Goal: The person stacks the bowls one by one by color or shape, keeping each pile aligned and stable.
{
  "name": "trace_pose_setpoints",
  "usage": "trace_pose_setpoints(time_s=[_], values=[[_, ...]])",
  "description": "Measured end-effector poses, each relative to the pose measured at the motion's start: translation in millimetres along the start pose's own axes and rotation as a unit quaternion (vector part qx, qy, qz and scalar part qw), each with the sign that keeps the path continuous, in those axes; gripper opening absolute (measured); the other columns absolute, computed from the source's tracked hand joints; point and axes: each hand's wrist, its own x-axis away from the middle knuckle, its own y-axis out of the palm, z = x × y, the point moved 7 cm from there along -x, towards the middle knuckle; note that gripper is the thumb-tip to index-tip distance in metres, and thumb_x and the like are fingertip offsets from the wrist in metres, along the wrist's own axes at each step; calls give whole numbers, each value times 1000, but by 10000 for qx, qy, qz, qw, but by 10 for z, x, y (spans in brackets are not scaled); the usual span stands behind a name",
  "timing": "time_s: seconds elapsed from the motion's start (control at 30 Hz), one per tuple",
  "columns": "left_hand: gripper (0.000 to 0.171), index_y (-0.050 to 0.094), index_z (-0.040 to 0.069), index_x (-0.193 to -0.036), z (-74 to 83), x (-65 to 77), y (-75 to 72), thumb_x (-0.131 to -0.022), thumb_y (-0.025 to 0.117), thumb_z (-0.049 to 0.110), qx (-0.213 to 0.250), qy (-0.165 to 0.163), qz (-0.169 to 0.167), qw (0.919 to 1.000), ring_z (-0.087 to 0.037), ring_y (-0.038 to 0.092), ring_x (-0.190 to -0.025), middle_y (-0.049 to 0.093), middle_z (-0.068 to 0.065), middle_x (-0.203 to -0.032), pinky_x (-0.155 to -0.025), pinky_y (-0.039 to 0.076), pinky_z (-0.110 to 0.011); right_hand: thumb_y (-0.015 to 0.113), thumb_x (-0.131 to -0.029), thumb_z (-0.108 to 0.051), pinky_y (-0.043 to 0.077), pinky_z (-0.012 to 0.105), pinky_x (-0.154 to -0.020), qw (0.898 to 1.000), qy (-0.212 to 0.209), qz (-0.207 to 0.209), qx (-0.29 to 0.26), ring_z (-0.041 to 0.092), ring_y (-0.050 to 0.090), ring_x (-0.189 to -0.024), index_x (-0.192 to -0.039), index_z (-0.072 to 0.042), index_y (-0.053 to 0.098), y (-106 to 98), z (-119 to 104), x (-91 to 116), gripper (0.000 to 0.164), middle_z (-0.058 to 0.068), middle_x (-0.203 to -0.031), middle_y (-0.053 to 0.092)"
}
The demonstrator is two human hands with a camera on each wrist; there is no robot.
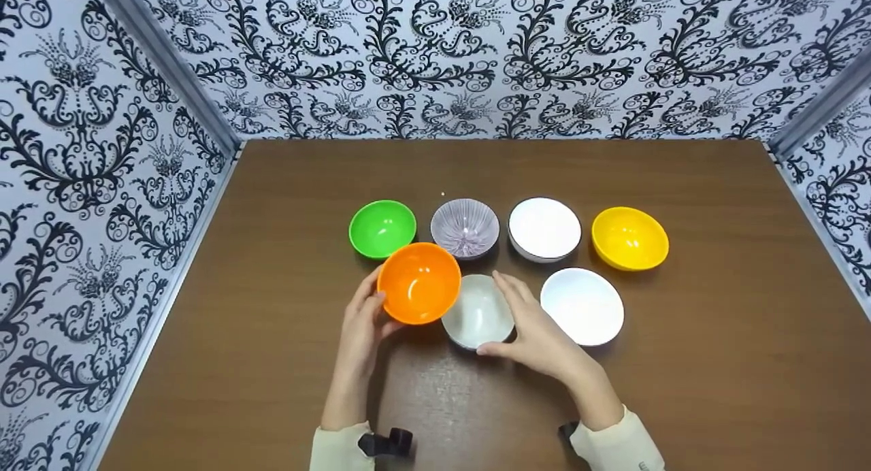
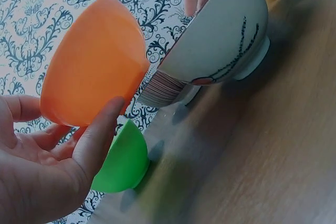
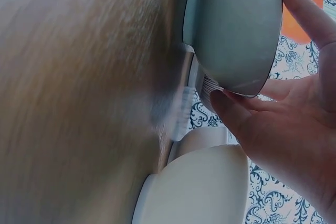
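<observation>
My left hand [image 1: 362, 318] holds an orange bowl [image 1: 420, 284] by its left side, thumb and fingers around it, raised off the table as the left wrist view shows. At the right side of a pale grey bowl [image 1: 476, 314], my right hand [image 1: 544, 335] grips the rim between thumb and fingers. Dark twig-like lines mark the grey bowl's outer wall [image 2: 231, 40] in the left wrist view. From above, the orange bowl overlaps the grey bowl's left edge. Behind them stand a green bowl [image 1: 382, 229] and a purple-grey striped bowl [image 1: 465, 228].
A white bowl [image 1: 544, 227] and a yellow bowl [image 1: 629, 238] continue the back row to the right. Another white bowl [image 1: 582, 307] sits close by the right hand. The brown table [image 1: 272, 267] ends at patterned walls [image 1: 435, 62] behind and at the sides.
</observation>
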Motion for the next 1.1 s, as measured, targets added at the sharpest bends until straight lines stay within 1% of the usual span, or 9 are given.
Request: trace_pose_setpoints(time_s=[0.13,0.3,0.43,0.6,0.73,0.9,1.03,1.1], values=[[50,39,7,-152,16,3,47,-102,37,11,-5,24,-107,9999,-17,68,-99,47,-18,-147,-80,60,-29,87,-74,-45,36,58,-117,9997,-118,220,-61,32,37,-145,-159,-13,23,-27,-34,1,111,11,-163,26],[50,38,6,-152,33,10,141,-103,37,11,44,78,-315,9995,-17,68,-100,49,-18,-144,-81,60,-30,86,-75,-41,35,57,-118,9981,-316,508,-111,29,38,-144,-158,-13,27,-75,-97,-3,105,8,-162,29],[50,37,5,-152,38,22,216,-102,39,12,12,114,-458,9989,-17,68,-101,46,-20,-146,-81,60,-30,87,-76,-36,35,54,-119,9968,-333,687,-258,26,39,-145,-157,-15,30,-113,-151,1,100,5,-161,32],[52,35,3,-153,44,53,301,-102,39,12,-95,173,-597,9980,-16,67,-100,43,-22,-149,-82,61,-32,85,-78,-36,36,52,-118,9943,-437,915,-342,25,41,-144,-156,-13,33,-149,-221,18,97,4,-160,37],[52,36,3,-152,19,67,365,-101,40,11,-110,131,-682,9975,-18,68,-99,44,-22,-148,-82,61,-33,86,-78,-35,35,52,-119,9931,-519,986,-370,24,42,-144,-157,-14,32,-161,-264,38,98,3,-157,41],[52,37,4,-152,-12,67,433,-100,41,10,-116,89,-796,9967,-19,68,-98,44,-22,-149,-81,61,-32,85,-79,-36,34,52,-119,9923,-513,1024,-480,23,42,-145,-157,-16,31,-160,-279,58,97,2,-157,41],[52,37,4,-151,-23,78,465,-100,41,10,-206,81,-851,9961,-19,67,-100,44,-22,-148,-80,61,-31,85,-79,-35,36,50,-119,9913,-503,1058,-597,23,42,-145,-156,-16,32,-164,-280,82,96,1,-158,41],[52,37,3,-151,-22,86,480,-100,40,10,-329,132,-875,9955,-20,65,-105,44,-22,-150,-82,61,-33,85,-79,-35,36,49,-119,9904,-555,1102,-616,23,42,-145,-156,-15,34,-168,-283,96,95,1,-157,42]])
